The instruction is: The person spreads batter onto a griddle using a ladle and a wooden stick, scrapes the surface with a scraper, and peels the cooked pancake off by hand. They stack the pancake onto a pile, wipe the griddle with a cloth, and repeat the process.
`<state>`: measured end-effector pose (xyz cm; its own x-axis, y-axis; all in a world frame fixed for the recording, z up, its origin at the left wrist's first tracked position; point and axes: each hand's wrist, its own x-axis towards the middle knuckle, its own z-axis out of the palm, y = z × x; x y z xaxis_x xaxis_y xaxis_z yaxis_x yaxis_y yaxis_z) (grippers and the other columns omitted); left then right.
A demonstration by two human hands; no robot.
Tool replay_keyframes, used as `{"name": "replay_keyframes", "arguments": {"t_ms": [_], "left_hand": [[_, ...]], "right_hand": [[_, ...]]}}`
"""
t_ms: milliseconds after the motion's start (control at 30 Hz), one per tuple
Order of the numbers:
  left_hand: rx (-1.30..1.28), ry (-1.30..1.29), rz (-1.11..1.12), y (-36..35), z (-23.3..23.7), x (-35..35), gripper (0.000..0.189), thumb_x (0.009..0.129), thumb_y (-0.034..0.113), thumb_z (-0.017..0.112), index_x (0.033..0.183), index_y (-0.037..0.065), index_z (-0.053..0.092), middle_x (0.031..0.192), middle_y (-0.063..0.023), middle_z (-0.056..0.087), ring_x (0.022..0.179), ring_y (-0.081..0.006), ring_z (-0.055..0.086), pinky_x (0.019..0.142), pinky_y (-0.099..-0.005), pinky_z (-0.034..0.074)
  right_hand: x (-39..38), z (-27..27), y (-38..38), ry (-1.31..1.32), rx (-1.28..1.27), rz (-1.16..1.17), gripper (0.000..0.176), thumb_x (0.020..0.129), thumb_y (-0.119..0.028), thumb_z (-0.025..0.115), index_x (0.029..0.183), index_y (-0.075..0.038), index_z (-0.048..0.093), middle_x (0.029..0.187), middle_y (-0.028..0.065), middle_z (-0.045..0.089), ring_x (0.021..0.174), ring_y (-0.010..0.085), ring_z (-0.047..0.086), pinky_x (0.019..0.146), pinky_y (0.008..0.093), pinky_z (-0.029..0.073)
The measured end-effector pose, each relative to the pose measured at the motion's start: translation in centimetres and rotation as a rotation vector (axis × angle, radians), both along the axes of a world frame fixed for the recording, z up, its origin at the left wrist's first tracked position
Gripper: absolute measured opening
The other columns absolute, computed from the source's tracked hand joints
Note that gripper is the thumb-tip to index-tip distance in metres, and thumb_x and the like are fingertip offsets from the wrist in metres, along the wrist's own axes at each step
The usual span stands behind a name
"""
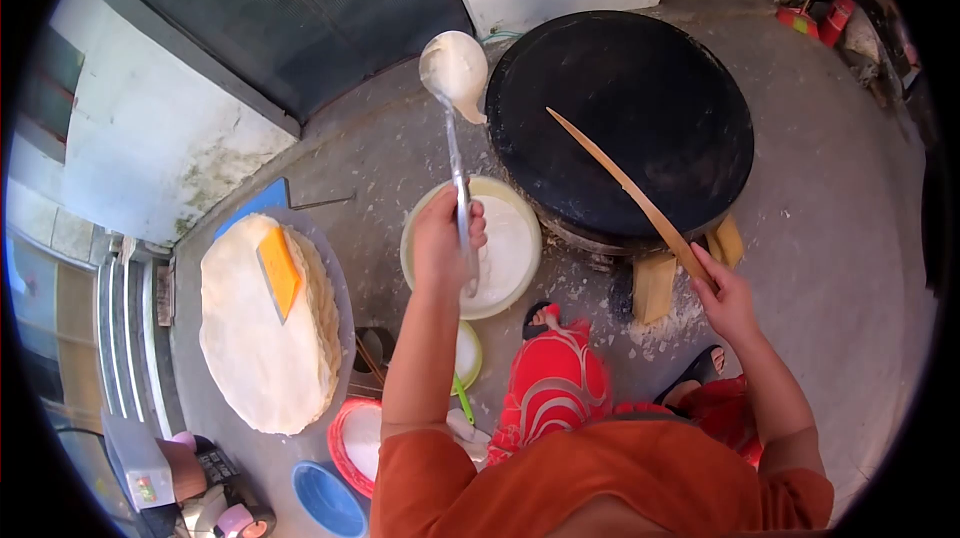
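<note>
My left hand (449,238) is closed round the handle of a metal ladle (456,68), whose bowl is full of pale batter that drips over its edge. The ladle's bowl is up beside the left rim of a large round black griddle (620,88). Below my left hand stands a pale basin (412,256) of white batter (505,253). My right hand (724,296) grips one end of a long, thin wooden spreader (635,196), its pointed tip over the griddle. The griddle's dark surface shows no batter on it.
At left, a tall stack of thin round flatbreads (255,338) carries a yellow scraper (278,273). Near my feet are a red basin (340,438), a blue basin (328,500) and a green bowl (474,363). Wooden blocks (653,288) sit under the griddle's front edge.
</note>
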<state>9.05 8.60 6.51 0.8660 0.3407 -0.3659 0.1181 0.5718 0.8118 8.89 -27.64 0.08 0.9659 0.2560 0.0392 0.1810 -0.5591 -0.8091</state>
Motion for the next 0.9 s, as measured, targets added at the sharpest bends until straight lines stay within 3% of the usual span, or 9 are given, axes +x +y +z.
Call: {"name": "replay_keyframes", "arguments": {"t_ms": [100,333,533,767,900], "left_hand": [[-0.010,-0.042,-0.002,-1.0,-2.2,4.0,0.018,0.086,0.014,0.038,0.099,0.003,0.045,0.064,-0.0079,0.049,0.046,-0.0123,0.043,0.037,-0.0223,0.033],[-0.052,0.020,0.044,-3.5,-7.1,9.2,0.012,0.087,0.012,0.037,0.093,0.005,0.043,0.065,-0.0066,0.049,0.047,-0.0128,0.045,0.038,-0.0236,0.037],[-0.073,0.100,0.069,-4.9,-10.0,9.4,0.011,0.088,0.011,0.040,0.098,0.006,0.041,0.065,-0.0062,0.048,0.049,-0.0139,0.045,0.041,-0.0253,0.040],[-0.069,0.162,0.134,-5.5,-10.9,8.5,0.015,0.087,0.008,0.042,0.101,0.003,0.044,0.065,-0.0050,0.048,0.049,-0.0136,0.045,0.040,-0.0245,0.039],[0.127,0.122,0.173,-6.1,-10.8,8.0,0.013,0.087,0.008,0.044,0.097,0.001,0.048,0.063,-0.0038,0.046,0.047,-0.0118,0.043,0.039,-0.0238,0.038]], "right_hand": [[1.8,2.3,1.8,-0.088,-0.141,0.012,0.046,0.075,-0.002,0.056,0.119,-0.013,0.050,0.078,0.0113,0.054,0.064,0.0211,0.053,0.059,0.0268,0.042],[6.6,1.3,4.9,-0.195,-0.071,0.052,0.044,0.073,-0.001,0.054,0.115,-0.012,0.052,0.072,0.0092,0.052,0.062,0.0232,0.052,0.057,0.0288,0.042],[10.1,-0.4,8.4,-0.218,-0.106,0.172,0.040,0.073,-0.007,0.052,0.112,-0.014,0.054,0.075,0.0096,0.053,0.067,0.0271,0.054,0.061,0.0347,0.044],[11.2,-0.5,8.4,-0.168,-0.101,0.148,0.040,0.071,-0.007,0.051,0.111,-0.015,0.055,0.075,0.0096,0.054,0.069,0.0277,0.055,0.062,0.0350,0.044],[11.8,-2.6,8.1,-0.198,-0.142,0.110,0.039,0.071,-0.007,0.052,0.108,-0.014,0.057,0.083,0.0092,0.058,0.074,0.0277,0.056,0.066,0.0345,0.046]]}}
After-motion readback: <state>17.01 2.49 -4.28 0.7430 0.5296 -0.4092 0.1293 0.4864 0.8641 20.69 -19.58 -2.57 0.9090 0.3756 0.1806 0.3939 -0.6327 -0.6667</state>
